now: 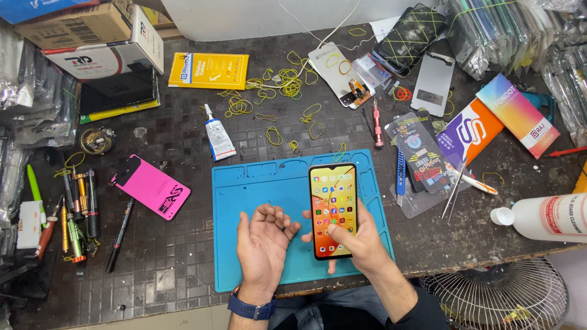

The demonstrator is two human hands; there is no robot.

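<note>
Dark tiled worktop [183, 256] (white wall [244, 15] behind)

right hand [361, 241] holds a lit smartphone [332, 209] upright over the blue work mat [257, 189], thumb on the screen. left hand [264, 244] rests palm-up on the mat, empty, just beside the phone. pink phone cover [151, 186] lies well apart, to the left.

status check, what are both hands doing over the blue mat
Right hand grips lit black-framed smartphone, thumb on screen. Left hand empty, palm up, fingers curled. Both above blue silicone work mat; nothing obstructing.
</note>
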